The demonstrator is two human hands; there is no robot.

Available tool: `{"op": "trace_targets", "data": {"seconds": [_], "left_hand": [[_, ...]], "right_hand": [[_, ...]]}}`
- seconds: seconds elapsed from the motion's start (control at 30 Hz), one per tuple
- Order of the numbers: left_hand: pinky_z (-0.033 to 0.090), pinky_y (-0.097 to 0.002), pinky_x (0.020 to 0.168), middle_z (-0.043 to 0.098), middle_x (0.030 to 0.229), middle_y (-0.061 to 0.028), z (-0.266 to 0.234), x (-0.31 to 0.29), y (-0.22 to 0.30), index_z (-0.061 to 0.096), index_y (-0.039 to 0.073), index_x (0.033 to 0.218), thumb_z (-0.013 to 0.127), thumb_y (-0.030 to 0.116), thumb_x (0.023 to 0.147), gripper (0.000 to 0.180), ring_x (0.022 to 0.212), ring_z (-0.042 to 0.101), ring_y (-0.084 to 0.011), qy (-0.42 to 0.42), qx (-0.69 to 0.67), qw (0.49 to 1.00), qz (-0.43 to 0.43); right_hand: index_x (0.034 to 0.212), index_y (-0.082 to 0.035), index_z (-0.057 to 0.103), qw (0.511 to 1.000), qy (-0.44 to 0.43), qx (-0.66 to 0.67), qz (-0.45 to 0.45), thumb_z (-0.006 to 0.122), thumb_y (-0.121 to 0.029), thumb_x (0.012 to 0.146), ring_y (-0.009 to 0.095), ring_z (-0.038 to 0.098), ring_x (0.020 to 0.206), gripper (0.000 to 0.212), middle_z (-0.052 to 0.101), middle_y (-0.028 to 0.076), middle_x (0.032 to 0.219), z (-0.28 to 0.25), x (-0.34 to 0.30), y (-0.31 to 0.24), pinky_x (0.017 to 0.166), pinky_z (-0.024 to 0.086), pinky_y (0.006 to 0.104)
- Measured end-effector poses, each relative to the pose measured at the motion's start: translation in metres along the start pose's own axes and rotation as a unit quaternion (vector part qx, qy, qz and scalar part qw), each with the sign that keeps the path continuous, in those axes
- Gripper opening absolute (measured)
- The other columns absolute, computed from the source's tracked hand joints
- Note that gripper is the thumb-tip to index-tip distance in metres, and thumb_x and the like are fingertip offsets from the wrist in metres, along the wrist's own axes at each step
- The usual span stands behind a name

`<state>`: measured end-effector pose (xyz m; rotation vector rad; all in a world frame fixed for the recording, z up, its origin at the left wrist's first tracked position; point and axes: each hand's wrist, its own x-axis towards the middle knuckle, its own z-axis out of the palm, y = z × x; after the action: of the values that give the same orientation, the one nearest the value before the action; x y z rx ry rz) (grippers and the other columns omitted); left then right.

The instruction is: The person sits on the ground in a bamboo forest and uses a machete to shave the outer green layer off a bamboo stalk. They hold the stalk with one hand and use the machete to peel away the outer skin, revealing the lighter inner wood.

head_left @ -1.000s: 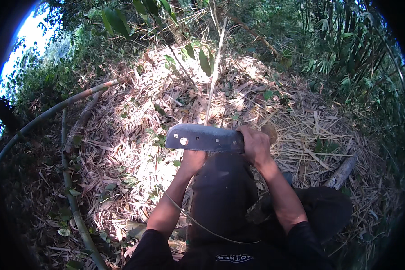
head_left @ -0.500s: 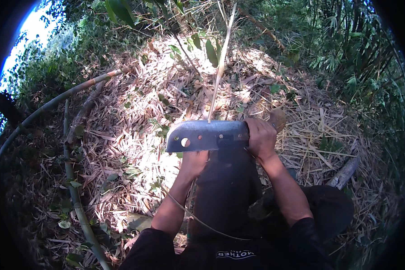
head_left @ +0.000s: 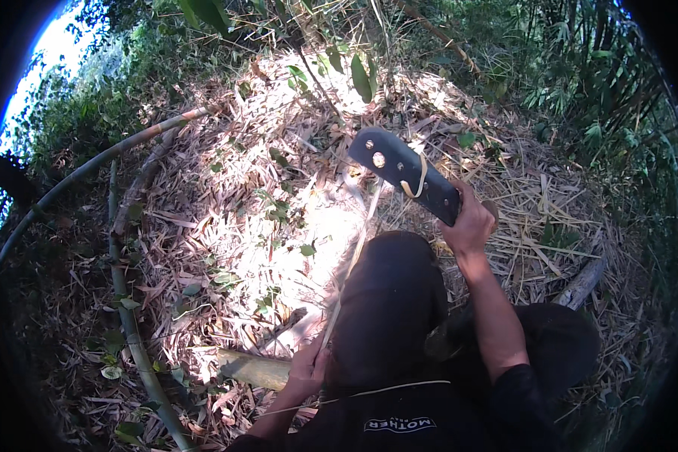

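The ground (head_left: 226, 226) is covered in dry bamboo leaves, with long bamboo poles (head_left: 90, 166) lying along its left side. A cut bamboo piece (head_left: 252, 369) lies by the knee. The right hand (head_left: 471, 222) grips a raised broad knife (head_left: 403, 173); a pale shaving hangs on it. The left hand (head_left: 305, 373) seems closed around a thin bamboo strip (head_left: 354, 256), so splitting looks underway, not finished.

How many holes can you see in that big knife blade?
2, both near the blunt tip of the blade: a small one toward the end, a larger one just behind it. The right hand may hide others.
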<state>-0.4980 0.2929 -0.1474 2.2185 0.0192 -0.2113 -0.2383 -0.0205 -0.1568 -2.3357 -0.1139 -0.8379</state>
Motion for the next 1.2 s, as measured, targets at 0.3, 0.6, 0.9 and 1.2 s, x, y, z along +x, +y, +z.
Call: {"op": "trace_targets", "data": {"seconds": [0.3,0.6,0.9,1.2], "left_hand": [[0.033,-0.0208,0.053,0.043,0.065,0.0060,-0.014,0.035,0.003,0.052,0.000,0.131,0.044,0.017,0.103,0.033,0.057,0.038,-0.0045,0.053,-0.134,0.988,-0.053],[0.044,-0.0251,0.067,0.056,0.079,-0.0025,0.006,0.225,0.065,0.058,0.003,0.123,0.047,0.028,0.103,0.034,0.070,0.052,-0.0107,0.019,-0.195,0.972,0.127],[0.046,-0.0409,0.086,0.063,0.111,-0.0195,0.011,0.218,0.080,0.060,-0.003,0.112,0.049,0.027,0.099,0.035,0.101,0.060,-0.0328,0.042,-0.002,0.993,0.109],[0.047,-0.0267,0.076,0.067,0.096,-0.0075,0.002,0.144,0.086,0.052,-0.004,0.128,0.044,0.016,0.104,0.033,0.085,0.058,-0.0097,0.003,-0.135,0.982,0.130]], "right_hand": [[0.128,-0.014,0.056,0.991,-0.116,-0.024,0.065,0.076,-0.026,0.073,0.034,0.068,0.071,0.060,0.069,0.013,0.078,0.008,-0.036,-0.013,0.066,0.051,0.0429],[0.126,-0.001,0.055,0.991,-0.080,0.019,-0.101,0.068,-0.044,0.080,0.034,0.065,0.067,0.064,0.065,0.017,0.074,0.006,-0.012,-0.022,0.064,0.051,0.0443],[0.122,0.000,0.057,0.989,-0.056,0.024,-0.138,0.059,-0.020,0.080,0.031,0.066,0.073,0.046,0.067,0.015,0.079,0.006,-0.016,-0.007,0.067,0.052,0.0412],[0.114,0.000,0.061,0.987,0.002,0.013,-0.162,0.054,-0.011,0.080,0.028,0.066,0.070,0.036,0.066,0.012,0.078,0.008,-0.010,-0.007,0.066,0.052,0.0391]]}}
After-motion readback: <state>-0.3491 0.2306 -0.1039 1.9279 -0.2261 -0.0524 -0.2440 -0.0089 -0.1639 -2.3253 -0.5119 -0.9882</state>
